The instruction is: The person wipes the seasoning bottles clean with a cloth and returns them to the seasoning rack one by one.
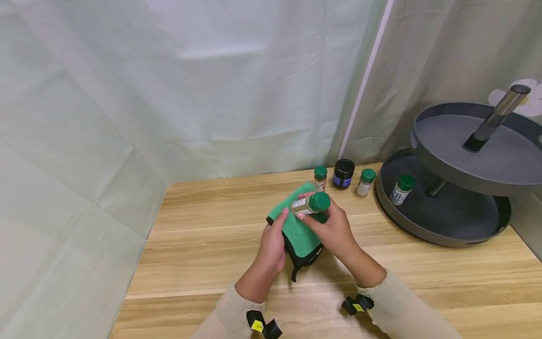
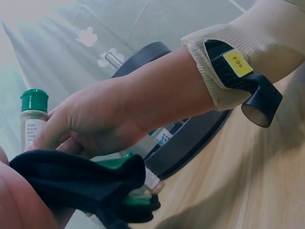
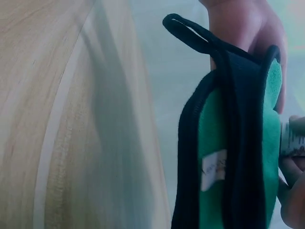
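Folded green cloth (image 1: 299,238) is gripped by left hand (image 1: 272,242); green-capped jar (image 1: 310,204) is pinched, tilted, by right hand (image 1: 336,229) over cloth, contact unclear, likely so it's backed. 3 containers (image 1: 343,174) are stood near table's (image 1: 203,259) back edge, presumably out of the way.

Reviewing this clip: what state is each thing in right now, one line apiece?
Held jar: capped, gripped by the right hand
Green cloth: folded, held in the left hand
Leftmost standing jar: capped, upright
Black jar: lidded, upright
Jar beside the tray: capped, upright
Jar on the lower tier: capped, upright
Two-tier tray: standing
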The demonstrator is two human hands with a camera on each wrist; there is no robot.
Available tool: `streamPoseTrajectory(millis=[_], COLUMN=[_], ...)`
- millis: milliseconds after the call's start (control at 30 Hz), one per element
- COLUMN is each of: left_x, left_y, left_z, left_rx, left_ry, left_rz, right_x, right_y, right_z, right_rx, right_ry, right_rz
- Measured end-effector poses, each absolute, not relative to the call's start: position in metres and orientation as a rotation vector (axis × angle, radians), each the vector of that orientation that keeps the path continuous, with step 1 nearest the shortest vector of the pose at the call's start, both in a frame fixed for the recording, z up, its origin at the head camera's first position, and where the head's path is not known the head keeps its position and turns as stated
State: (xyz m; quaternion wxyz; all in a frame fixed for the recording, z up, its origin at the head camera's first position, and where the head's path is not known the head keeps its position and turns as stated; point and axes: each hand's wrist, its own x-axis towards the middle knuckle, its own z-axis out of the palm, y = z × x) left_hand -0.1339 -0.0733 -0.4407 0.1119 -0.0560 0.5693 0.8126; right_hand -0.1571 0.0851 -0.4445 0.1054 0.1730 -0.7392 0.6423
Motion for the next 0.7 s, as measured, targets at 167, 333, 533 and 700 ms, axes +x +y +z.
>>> streamPoseTrajectory(millis=[167, 333, 533, 700], left_x=[-0.137, -0.14, -0.143, -0.144], left_y=[-0.075, -0.079, -0.082, -0.084], left_z=[-0.44, -0.44, -0.436, -0.435], left_rx=[-0.194, -0.206, -0.244, -0.29], left_ry=[1.624, 1.641, 1.664, 1.667], left_rz=[2.441, 2.456, 2.498, 2.512], right_x=[-0.156, -0.158, -0.16, -0.161], right_y=[0.088, 0.091, 0.094, 0.102], right_z=[-0.442, -0.442, -0.437, -0.431], right_rx=[0.52, 0.587, 0.608, 0.583], right_ry=[-2.308, -2.371, -2.361, -2.333], right_rz=[1.831, 1.789, 1.747, 1.719])
